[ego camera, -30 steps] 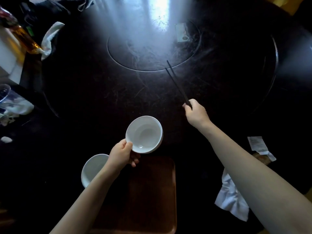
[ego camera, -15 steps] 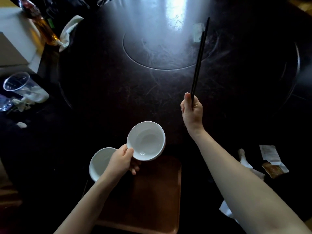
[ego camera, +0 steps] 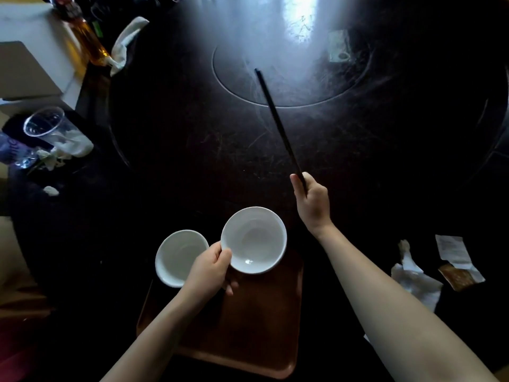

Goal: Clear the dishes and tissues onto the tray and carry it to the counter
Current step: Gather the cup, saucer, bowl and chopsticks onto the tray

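My left hand (ego camera: 210, 274) grips the rim of a white bowl (ego camera: 254, 239), holding it above the far edge of the brown tray (ego camera: 261, 326). A second white bowl (ego camera: 177, 256) sits on the dark table just left of the tray. My right hand (ego camera: 311, 199) is closed on a pair of black chopsticks (ego camera: 278, 125) that point up and away to the left over the table. A crumpled white tissue (ego camera: 416, 279) lies to the right of my right forearm.
The dark round table (ego camera: 192, 139) has a turntable ring in its middle. At the left stand a clear plastic cup (ego camera: 45, 125) with tissues (ego camera: 74, 146), a bottle of amber liquid (ego camera: 85, 37) and a white cloth (ego camera: 124, 42). Paper slip (ego camera: 451, 250) and a brown packet (ego camera: 454, 275) lie far right.
The chopsticks have swung from nearly upright to leaning left, and my right hand has come nearer. The held bowl has stayed over the tray's far edge.
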